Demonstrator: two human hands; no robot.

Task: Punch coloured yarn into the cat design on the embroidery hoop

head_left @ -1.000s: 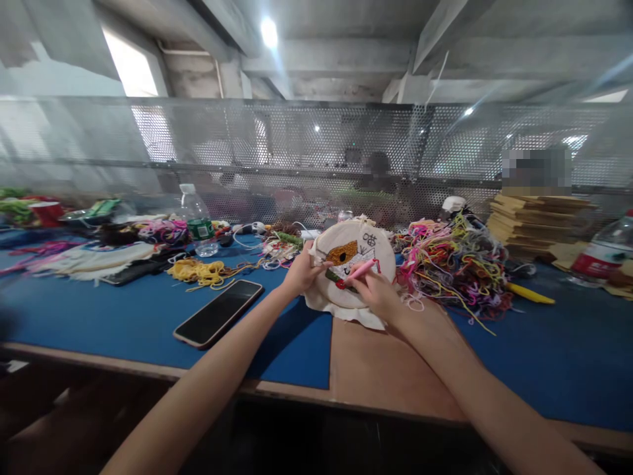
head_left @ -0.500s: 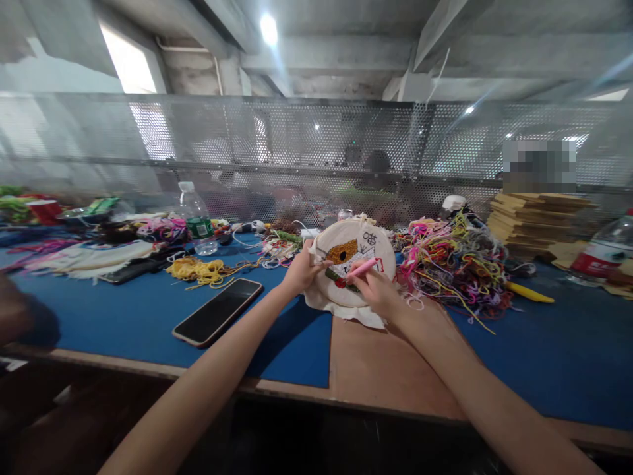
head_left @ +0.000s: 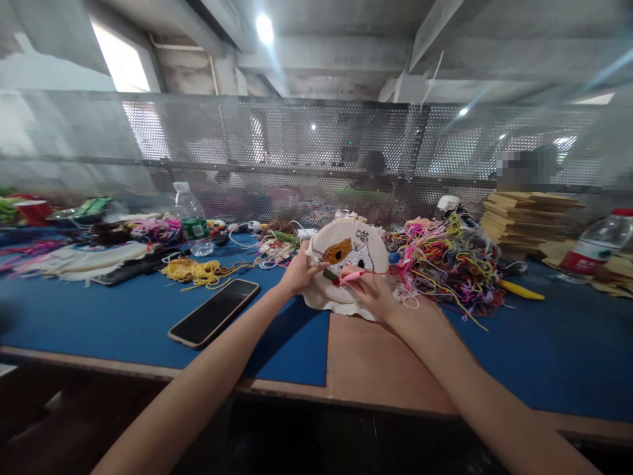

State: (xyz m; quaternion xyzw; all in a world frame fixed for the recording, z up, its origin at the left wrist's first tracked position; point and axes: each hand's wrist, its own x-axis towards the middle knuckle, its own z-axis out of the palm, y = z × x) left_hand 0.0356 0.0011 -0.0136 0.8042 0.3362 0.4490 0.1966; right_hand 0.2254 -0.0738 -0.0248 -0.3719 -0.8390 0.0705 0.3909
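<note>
An embroidery hoop (head_left: 378, 254) with cream cloth stands tilted toward me above the table. Its cloth carries a cat's face in orange, white and black, with a written character above and green and red patches below. My left hand (head_left: 299, 269) is closed on the hoop's left rim, thumb at the front. In my right hand (head_left: 368, 290) is a pink punch needle (head_left: 353, 276), held like a pen with its tip end at the red and green patch. Red yarn runs from its back end to the right. My fingers hide the tip and the lower part of the design.
A phone (head_left: 215, 313) lies left of the hoop, with yellow yarn (head_left: 192, 271) behind it. A big tangle of coloured yarn (head_left: 445, 257) is at right, near stacked brown cardboard (head_left: 527, 221). Bottles (head_left: 196, 227) stand on both sides. A perforated metal screen (head_left: 297, 145) runs behind.
My right hand has moved the punch needle left and down across the cloth, and its back end now points more to the right. The left hand keeps its hold on the hoop.
</note>
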